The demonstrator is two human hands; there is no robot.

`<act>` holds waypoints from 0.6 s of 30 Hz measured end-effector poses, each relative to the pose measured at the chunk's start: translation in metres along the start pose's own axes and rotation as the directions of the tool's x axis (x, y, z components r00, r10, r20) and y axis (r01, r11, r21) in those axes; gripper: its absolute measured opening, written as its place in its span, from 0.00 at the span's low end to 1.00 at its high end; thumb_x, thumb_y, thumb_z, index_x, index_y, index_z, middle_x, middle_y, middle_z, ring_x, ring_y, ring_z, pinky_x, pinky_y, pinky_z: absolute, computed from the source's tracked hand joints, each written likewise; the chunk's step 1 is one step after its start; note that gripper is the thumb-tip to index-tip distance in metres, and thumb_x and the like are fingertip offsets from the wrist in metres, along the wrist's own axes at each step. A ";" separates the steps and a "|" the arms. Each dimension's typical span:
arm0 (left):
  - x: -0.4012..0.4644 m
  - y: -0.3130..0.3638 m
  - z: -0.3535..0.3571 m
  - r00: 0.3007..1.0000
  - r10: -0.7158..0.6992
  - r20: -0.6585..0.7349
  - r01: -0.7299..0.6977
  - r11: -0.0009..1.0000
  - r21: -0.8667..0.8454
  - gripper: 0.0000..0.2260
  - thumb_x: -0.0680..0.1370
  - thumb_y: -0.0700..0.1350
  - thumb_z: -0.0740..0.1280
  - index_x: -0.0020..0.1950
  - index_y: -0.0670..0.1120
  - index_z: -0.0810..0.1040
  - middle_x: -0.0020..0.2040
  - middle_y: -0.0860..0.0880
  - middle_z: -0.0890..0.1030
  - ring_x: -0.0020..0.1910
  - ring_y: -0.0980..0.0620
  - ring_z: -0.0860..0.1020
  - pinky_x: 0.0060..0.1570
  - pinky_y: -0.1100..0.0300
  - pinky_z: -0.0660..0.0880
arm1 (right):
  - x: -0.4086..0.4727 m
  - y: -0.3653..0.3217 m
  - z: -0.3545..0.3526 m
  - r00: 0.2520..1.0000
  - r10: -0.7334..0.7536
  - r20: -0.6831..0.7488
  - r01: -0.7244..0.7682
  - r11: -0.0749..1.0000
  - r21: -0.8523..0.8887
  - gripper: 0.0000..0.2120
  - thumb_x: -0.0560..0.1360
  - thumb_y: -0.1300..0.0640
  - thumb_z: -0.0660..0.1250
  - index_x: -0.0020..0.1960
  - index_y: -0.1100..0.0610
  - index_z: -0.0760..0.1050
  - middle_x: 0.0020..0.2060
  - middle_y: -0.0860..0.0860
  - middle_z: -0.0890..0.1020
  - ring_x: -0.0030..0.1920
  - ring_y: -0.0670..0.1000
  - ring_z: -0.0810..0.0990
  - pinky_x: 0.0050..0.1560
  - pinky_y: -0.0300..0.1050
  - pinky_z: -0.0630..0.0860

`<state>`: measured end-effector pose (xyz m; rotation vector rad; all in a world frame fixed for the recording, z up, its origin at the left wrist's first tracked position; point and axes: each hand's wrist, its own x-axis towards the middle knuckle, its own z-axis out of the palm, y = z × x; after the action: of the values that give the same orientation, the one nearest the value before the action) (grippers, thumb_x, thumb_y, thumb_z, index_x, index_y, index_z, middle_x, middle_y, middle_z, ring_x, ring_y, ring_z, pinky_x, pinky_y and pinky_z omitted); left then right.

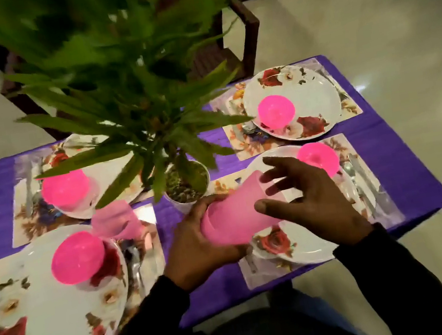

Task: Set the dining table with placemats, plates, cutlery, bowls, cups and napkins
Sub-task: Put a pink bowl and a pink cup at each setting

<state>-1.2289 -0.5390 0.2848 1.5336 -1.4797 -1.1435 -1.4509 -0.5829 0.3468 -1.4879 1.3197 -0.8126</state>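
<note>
- Across the view stretches the table (408, 164) under a purple cloth, with four floral placemats, two on each side of a potted plant (187, 185) at its middle.
- On each placemat lies a white floral plate: near left (44, 325), far left (114, 174), far right (310, 92) and near right (307, 243).
- Each plate carries a bright pink bowl set upside down: near left (77, 257), far left (65, 188), far right (276, 111), near right (319, 160).
- Over the near right plate, a pale pink cup (237, 214) is tilted on its side, off the table.
- Left hand (198, 245) grips the cup's lower end, fingers curled round it.
- Right hand (305, 199) hovers at the cup's rim, fingers spread and relaxed, thumb seemingly touching the cup's side.
- Another pale pink cup (117, 221) stands beside the near left plate, blurred.
- Cutlery (359, 172) lies along the right edge of the near right placemat.
</note>
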 end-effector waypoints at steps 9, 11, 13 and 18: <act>0.028 0.028 0.108 0.980 -0.129 -0.151 0.117 0.989 -0.085 0.41 0.53 0.56 0.84 0.64 0.57 0.75 0.59 0.61 0.82 0.57 0.58 0.81 0.58 0.64 0.76 | 0.069 0.039 -0.148 0.994 -0.060 -0.093 0.053 0.996 -0.079 0.39 0.63 0.43 0.81 0.70 0.50 0.73 0.55 0.46 0.82 0.54 0.47 0.82 0.49 0.44 0.81; 0.038 0.041 0.123 0.980 -0.117 -0.163 0.102 0.990 -0.102 0.41 0.53 0.57 0.84 0.65 0.56 0.75 0.59 0.61 0.82 0.58 0.57 0.80 0.57 0.66 0.75 | 0.085 0.036 -0.164 0.991 -0.094 -0.099 0.085 0.992 -0.092 0.38 0.64 0.46 0.81 0.71 0.52 0.72 0.56 0.48 0.82 0.54 0.49 0.82 0.51 0.47 0.82; 0.047 0.051 0.135 0.981 -0.096 -0.167 0.076 0.990 -0.122 0.42 0.55 0.52 0.87 0.66 0.53 0.75 0.59 0.58 0.82 0.59 0.58 0.80 0.55 0.68 0.74 | 0.100 0.037 -0.173 0.986 -0.116 -0.117 0.102 0.987 -0.121 0.39 0.65 0.45 0.81 0.71 0.52 0.71 0.57 0.49 0.81 0.54 0.49 0.82 0.51 0.46 0.82; 0.060 0.065 0.154 0.997 -0.016 -0.069 0.007 0.993 -0.119 0.41 0.58 0.47 0.86 0.68 0.52 0.74 0.60 0.59 0.81 0.59 0.60 0.79 0.55 0.69 0.74 | 0.122 0.065 -0.193 0.954 -0.103 -0.283 0.044 0.977 -0.207 0.40 0.65 0.48 0.81 0.72 0.56 0.70 0.61 0.52 0.78 0.56 0.53 0.79 0.52 0.42 0.78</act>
<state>-1.3991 -0.5914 0.2827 1.4875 -1.3343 -1.1515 -1.6268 -0.7423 0.3347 -1.6260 1.6121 -1.0026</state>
